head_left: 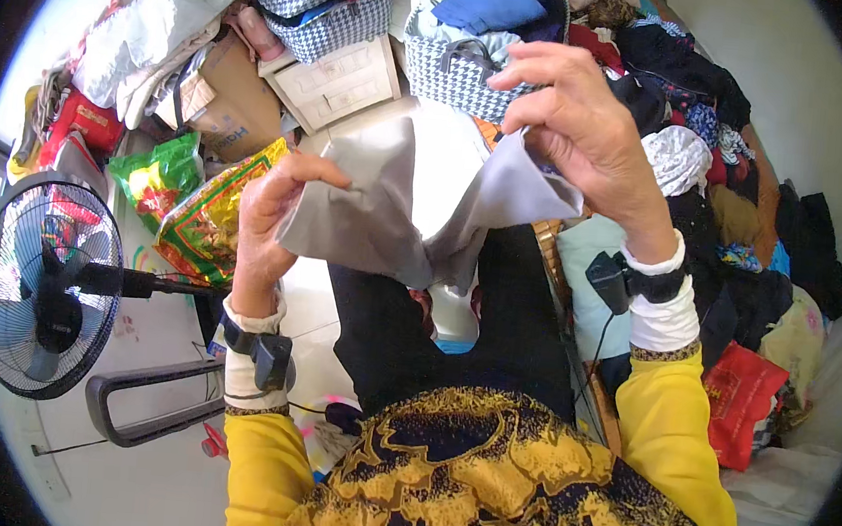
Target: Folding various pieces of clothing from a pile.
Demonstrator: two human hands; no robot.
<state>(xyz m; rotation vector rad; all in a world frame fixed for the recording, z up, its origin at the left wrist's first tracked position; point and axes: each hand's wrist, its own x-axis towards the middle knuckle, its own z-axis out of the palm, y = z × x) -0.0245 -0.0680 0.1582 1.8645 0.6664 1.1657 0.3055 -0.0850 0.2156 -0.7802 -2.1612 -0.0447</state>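
Observation:
A piece of smooth grey fabric [377,208] hangs between my two hands over my lap, sagging in the middle. My left hand [265,214] grips its left end, the thumb lying on top. Higher up, my right hand [588,124] pinches the other end with fingers spread and curled; that edge folds open like a cuff. Whether the fabric is a garment I cannot tell. Below it are my black-trousered legs [522,301]. Each wrist carries a strapped black device.
At left stand a black fan [48,289] and shiny packaged bags [210,209]. Ahead are a houndstooth basket [443,72] of clothes, a small drawer cabinet [339,82] and a cardboard box [237,100]. Piled clothes [688,69] and a red bag [740,403] lie at right.

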